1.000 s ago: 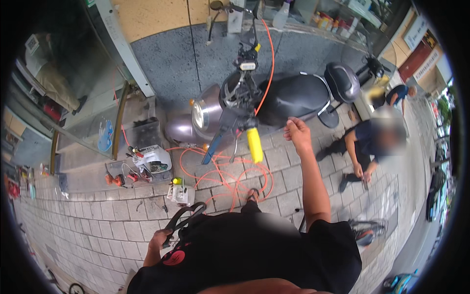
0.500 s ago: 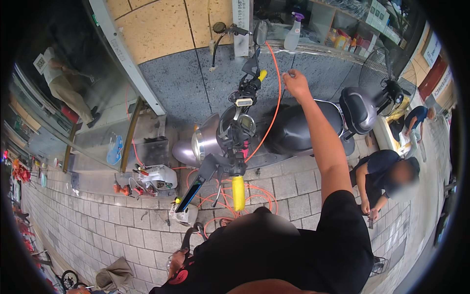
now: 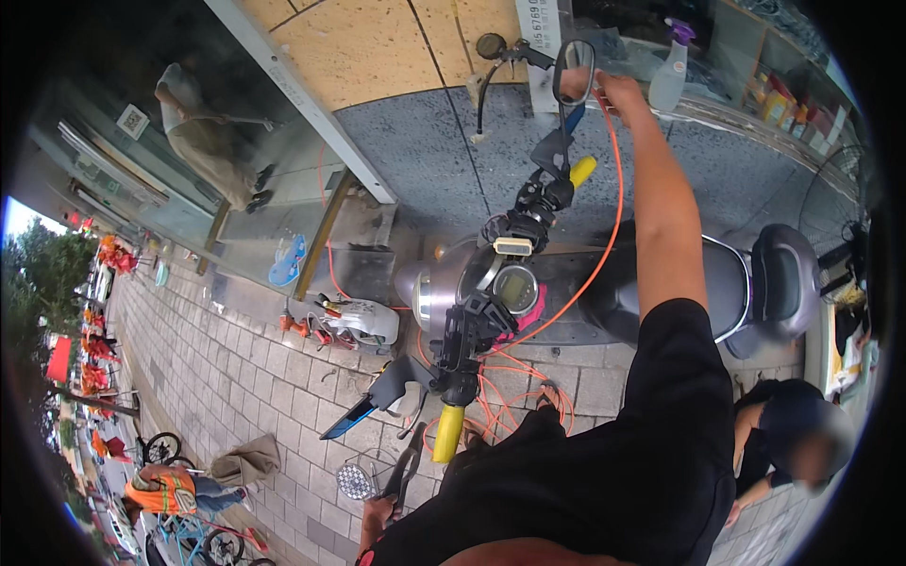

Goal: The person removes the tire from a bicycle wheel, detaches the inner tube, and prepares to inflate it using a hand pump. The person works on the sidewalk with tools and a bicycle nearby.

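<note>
My right hand [image 3: 621,94] reaches up past the scooter's mirror [image 3: 574,72], its fingers curled around the orange air hose [image 3: 618,179] near the hose's upper end. Just left of the mirror is a tyre inflator [image 3: 517,51] with a round gauge and short black hose, against the wall. At the lower edge my left hand [image 3: 376,514] is closed on a long dark curved object [image 3: 404,470], whose kind I cannot make out. Between my hands stands a purple-grey scooter [image 3: 514,288] with yellow grips. My arm and body cover part of its seat.
Coils of orange hose lie on the paving [image 3: 510,377]. A spray bottle [image 3: 670,75] stands on the window ledge. A checkered round stool [image 3: 357,481] is by my left hand. One person [image 3: 793,434] crouches at right; another, in an orange vest [image 3: 165,495], is at lower left.
My right hand has moved up from beside the wall above the seat to the orange hose by the mirror. The view has shifted, bringing the orange-vested person into sight. My left hand keeps its hold.
</note>
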Available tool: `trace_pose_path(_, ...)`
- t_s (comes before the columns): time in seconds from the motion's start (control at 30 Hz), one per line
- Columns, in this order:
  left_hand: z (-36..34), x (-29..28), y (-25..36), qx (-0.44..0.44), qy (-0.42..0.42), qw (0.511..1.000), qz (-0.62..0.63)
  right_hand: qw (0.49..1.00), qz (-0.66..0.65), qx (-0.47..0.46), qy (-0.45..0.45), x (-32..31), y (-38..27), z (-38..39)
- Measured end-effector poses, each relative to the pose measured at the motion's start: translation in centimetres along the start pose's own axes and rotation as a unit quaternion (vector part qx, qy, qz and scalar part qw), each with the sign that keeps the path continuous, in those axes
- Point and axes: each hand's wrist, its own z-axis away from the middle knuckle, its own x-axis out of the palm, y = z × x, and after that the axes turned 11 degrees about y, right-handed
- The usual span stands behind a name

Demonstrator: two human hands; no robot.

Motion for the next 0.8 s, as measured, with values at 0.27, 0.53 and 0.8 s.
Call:
trace_pose_path(0.27, 5.9, 4.3, -2.1, 0.048, 0.030, 0.992, -0.113, 0.957, -0.198, 0.076, -0.198, 4.8, 0.6, -9.1)
trace_pose_path(0.53, 7.3, 6.4, 0.2, 0.022, 0.040, 0.995, -0.094, 0.931, -0.270, 0.037, -0.242, 4.3, -4.0, -4.9)
trace_pose_path(0.8, 5.3, 4.9, 1.5, 0.110, 0.025, 0.985, -0.134, 0.957, -0.245, 0.001, -0.156, -4.3, -5.0, -2.1)
